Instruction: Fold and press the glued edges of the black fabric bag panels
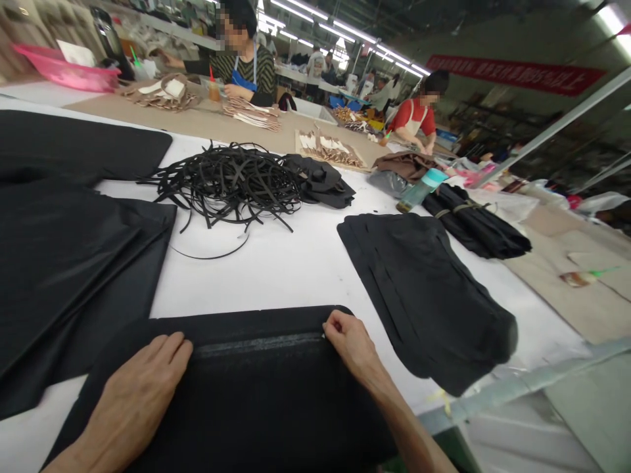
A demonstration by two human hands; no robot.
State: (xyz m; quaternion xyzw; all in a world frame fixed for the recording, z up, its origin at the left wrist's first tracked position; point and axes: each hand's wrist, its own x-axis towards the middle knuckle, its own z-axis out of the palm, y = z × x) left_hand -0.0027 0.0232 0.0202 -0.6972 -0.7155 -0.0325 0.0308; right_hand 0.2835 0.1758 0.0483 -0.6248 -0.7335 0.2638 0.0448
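A black sheet panel (pixel 276 401) with rounded corners lies in front of me on the white table. A greyish, shiny band (pixel 259 344) runs across it near its far edge. My left hand (pixel 142 381) rests on the panel at the band's left end, fingers bent and held together against the material; its thumb is hidden. At the band's right end, my right hand (pixel 350 341) is closed in a pinch, close to the panel's far right corner. A tiny pale bit shows at its fingertips, too small to name.
Black sheets (pixel 64 263) lie at left, stacked black panels (pixel 424 282) at right. Beyond are tangled black strips (pixel 231 180), a bottle (pixel 421 190) and a tied black bundle (pixel 476 220). A metal rail (pixel 522 381) edges the right side. Two co-workers (pixel 254 66) work across the table.
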